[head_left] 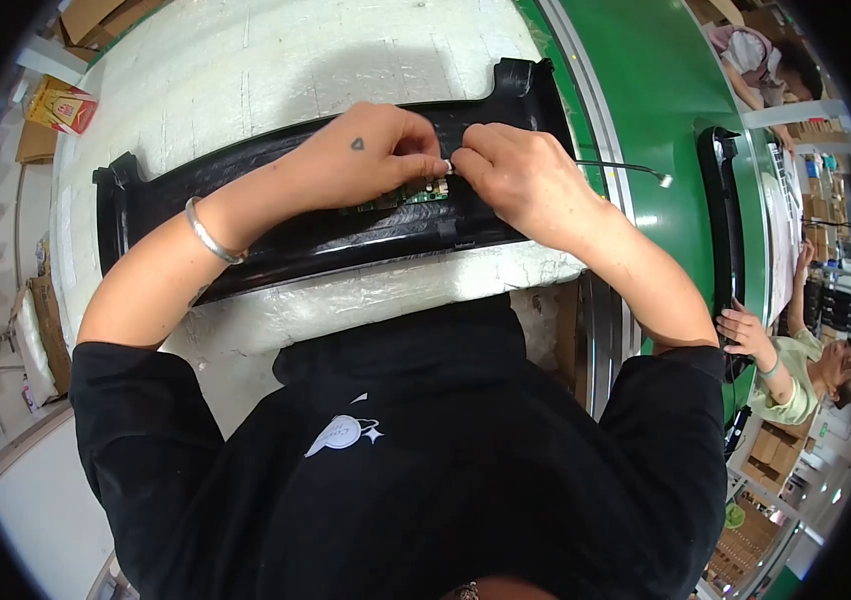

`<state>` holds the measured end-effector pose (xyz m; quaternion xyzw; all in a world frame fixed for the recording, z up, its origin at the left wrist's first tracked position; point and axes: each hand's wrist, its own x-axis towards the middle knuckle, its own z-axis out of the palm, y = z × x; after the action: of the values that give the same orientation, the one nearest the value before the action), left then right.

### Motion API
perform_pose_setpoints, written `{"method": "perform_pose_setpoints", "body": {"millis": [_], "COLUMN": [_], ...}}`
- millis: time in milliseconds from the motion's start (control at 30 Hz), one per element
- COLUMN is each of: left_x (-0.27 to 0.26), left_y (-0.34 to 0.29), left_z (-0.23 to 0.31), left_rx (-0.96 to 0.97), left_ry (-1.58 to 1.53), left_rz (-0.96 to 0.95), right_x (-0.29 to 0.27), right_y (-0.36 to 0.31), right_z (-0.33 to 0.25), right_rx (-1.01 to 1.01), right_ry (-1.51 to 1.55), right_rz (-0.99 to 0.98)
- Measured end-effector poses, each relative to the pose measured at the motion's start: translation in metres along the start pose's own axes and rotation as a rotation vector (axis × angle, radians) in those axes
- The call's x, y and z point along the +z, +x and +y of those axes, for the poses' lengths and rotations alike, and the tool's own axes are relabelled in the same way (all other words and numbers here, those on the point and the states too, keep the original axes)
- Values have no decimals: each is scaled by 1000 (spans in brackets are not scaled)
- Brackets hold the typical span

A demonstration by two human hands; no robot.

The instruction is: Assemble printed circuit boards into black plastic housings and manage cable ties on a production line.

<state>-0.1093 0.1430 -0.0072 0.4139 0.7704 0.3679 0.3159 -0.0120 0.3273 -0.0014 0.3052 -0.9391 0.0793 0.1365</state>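
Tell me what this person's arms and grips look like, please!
Short black fabric sleeves cover the upper arms. A shiny silver metal bangle circles the left wrist. The left grip has no glove and bears a small dark heart outline on its back. The right grip is gloveless too, with no bangle showing.

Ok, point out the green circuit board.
In the head view's upper middle, the green circuit board lies on the long black plastic housing, just below the left hand.
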Motion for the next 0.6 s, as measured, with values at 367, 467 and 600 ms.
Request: {"method": "perform_pose_setpoints", "body": {"millis": [367,467,600], "left_x": [3,4,0], "left_y": [-32,-32,-30], "left_z": [-50,-52,-56], "left_rx": [473,447,450], "left_ry": [744,726,717], "left_rz": [192,196,206], "right_x": [4,6,12], "right_y": [-12,-8,-1], "right_z": [2,0,6], "right_rx": [13,44,68], "right_ry": [133,164,245], "right_rz": [-161,-192,-182]}}
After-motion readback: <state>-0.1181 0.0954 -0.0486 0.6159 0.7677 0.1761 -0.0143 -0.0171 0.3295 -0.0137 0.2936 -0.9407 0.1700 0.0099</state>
